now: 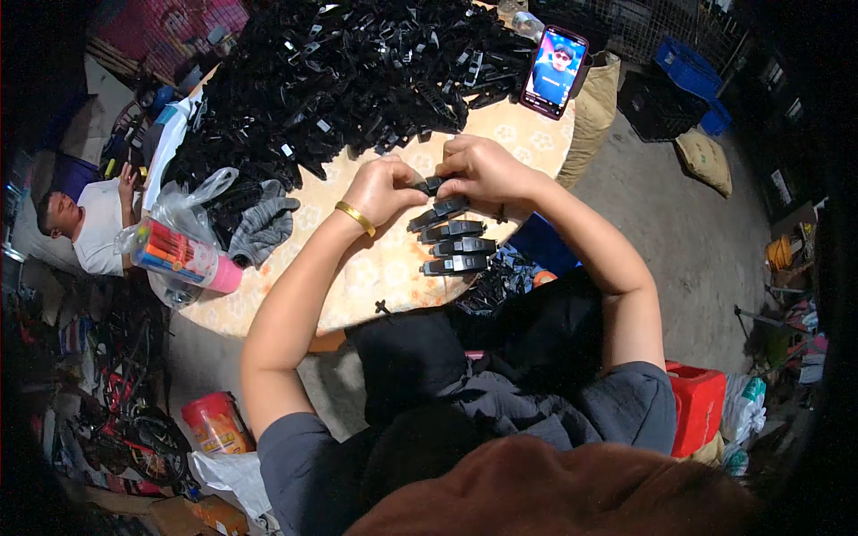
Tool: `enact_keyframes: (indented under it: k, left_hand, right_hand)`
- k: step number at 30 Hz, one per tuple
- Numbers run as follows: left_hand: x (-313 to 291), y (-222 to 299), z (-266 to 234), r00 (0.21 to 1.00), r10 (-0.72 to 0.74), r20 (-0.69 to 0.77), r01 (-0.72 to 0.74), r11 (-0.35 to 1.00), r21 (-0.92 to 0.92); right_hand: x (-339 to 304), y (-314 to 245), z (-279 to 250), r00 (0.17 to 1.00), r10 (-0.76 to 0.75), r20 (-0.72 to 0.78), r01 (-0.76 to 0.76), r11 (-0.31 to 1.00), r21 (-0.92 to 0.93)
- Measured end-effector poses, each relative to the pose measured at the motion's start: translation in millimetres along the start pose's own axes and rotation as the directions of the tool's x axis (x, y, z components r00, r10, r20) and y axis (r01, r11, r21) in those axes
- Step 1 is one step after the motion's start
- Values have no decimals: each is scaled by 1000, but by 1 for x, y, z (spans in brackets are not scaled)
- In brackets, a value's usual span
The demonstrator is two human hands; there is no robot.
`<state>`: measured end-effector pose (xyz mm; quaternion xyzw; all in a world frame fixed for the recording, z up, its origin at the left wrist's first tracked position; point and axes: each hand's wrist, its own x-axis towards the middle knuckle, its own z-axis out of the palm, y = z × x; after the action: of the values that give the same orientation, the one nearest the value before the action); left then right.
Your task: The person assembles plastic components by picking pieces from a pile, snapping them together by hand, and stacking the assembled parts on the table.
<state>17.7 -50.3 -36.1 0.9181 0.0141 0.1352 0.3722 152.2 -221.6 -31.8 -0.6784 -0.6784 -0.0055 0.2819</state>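
Observation:
Over the table's near half, my left hand [382, 190] and my right hand [487, 170] meet, fingers pinched on a small black plastic part [433, 185] between them. Much of that part is covered by my fingers, so its exact kind is hard to make out. Just below my hands, several similar black plastic parts with shiny patches [456, 245] lie side by side in a column toward the table's near edge. A large heap of loose black plastic pieces [349, 71] spreads over the far side of the table.
The round table has a flowered cream cover [308, 290]. A lit phone [554, 73] stands at the far right. Left lie a grey glove [262, 229] and a clear tub of coloured pens [183, 257]. Beyond it is another person [100, 223]. A red box [696, 406] is behind my right elbow.

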Motion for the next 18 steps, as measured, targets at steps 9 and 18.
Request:
enact_keyframes:
  k: [9,18]
  left_hand:
    - [17,-16,-13,844,362,-396,-48,786,616]
    - [22,-40,-36,799,187,-572,71,915,398]
  right_hand:
    - [27,6,14,939,192,-284,-243,957,-157]
    - [37,20,22,945,220,-241,-280,926,-252]
